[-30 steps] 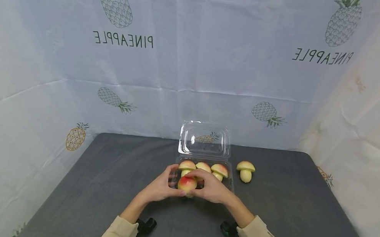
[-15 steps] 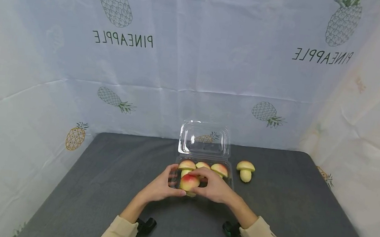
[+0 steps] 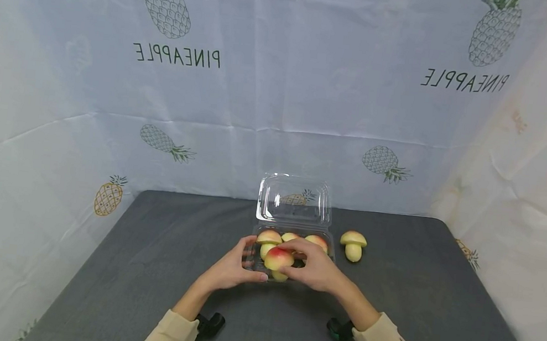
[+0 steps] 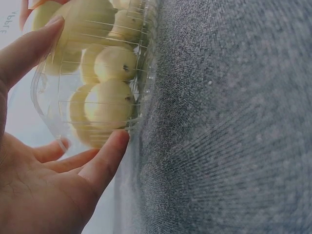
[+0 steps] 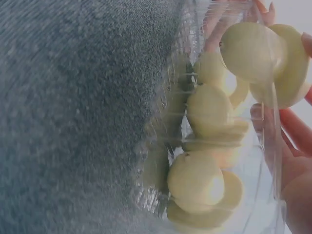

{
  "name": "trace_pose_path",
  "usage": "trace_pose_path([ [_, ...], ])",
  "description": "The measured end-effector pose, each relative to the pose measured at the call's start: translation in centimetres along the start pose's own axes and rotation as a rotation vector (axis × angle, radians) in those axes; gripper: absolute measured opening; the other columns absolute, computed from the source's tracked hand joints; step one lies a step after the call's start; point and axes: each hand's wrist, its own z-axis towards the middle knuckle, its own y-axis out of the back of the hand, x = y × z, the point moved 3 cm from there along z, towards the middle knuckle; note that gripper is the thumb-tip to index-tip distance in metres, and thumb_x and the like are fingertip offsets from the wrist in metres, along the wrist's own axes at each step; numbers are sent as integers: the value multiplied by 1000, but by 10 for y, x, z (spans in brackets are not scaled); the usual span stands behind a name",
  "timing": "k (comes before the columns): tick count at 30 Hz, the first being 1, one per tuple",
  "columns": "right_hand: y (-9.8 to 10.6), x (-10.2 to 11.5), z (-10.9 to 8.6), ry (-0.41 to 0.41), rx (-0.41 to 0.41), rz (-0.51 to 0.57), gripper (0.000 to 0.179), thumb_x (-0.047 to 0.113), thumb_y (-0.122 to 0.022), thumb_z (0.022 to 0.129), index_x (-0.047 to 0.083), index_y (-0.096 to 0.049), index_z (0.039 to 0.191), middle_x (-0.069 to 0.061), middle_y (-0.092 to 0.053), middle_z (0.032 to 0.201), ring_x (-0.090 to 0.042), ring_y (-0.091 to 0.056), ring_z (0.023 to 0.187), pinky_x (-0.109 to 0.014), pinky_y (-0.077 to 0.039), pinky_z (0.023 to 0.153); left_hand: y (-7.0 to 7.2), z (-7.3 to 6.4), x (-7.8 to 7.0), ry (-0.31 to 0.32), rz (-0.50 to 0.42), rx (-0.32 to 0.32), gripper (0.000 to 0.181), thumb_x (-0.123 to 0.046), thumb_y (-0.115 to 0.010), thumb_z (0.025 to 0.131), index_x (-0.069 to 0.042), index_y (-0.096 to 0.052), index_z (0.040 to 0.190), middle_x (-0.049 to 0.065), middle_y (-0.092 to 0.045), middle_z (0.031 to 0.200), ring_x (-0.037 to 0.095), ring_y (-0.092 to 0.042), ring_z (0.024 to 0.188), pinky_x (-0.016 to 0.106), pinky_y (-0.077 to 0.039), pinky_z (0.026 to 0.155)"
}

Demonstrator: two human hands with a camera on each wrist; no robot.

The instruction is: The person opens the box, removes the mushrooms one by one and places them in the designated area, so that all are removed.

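A clear hinged plastic container (image 3: 269, 214) sits on the dark table, lid raised at the back. My left hand (image 3: 229, 266) grips its left front corner; the left wrist view has the thumb by the rim and the fingers along the side wall. Between thumb and fingers, my right hand (image 3: 314, 266) pinches a mushroom-shaped piece (image 3: 278, 259) by its red-yellow cap, stem downward, at the front left of the container. Behind it lie a left mushroom (image 3: 268, 238), a middle one (image 3: 290, 237) partly hidden by my right hand, and a right one (image 3: 318, 242).
Another mushroom-shaped piece (image 3: 353, 245) lies on the table to the right of the container. The dark tabletop (image 3: 177, 227) ends at a hanging cloth (image 3: 302, 84) printed with pineapples. Black wrist cameras sit below both forearms.
My right hand has shifted slightly right with the pinched mushroom, and its pale stem now shows more below the cap. My left hand and the container have stayed in place.
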Motion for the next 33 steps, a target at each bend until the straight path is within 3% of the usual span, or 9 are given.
trace_pose_path([
  [21, 28, 13, -17, 30, -88, -42, 41, 25, -80, 91, 12, -69, 128, -5, -65, 124, -25, -64, 111, -52, -57, 91, -1, 1, 1, 2, 6, -13, 99, -29, -84, 86, -8, -20, 160, 19, -26, 162, 41, -43, 140, 53, -47, 106],
  [27, 38, 12, -24, 12, -121, -45, 41, 24, -82, 89, 13, -70, 126, -2, -65, 124, -20, -63, 109, -54, -56, 92, -1, 1, 2, 1, 8, -15, 100, -29, -84, 86, -9, -20, 160, 19, -25, 162, 41, -43, 140, 53, -48, 105],
  [33, 49, 13, -31, 22, -150, -86, 43, 23, -84, 88, 15, -70, 127, 0, -66, 124, -17, -65, 109, -48, -58, 90, -1, 1, 1, 3, 5, -15, 100, -30, -84, 86, -9, -20, 160, 19, -25, 162, 41, -42, 140, 53, -47, 105],
])
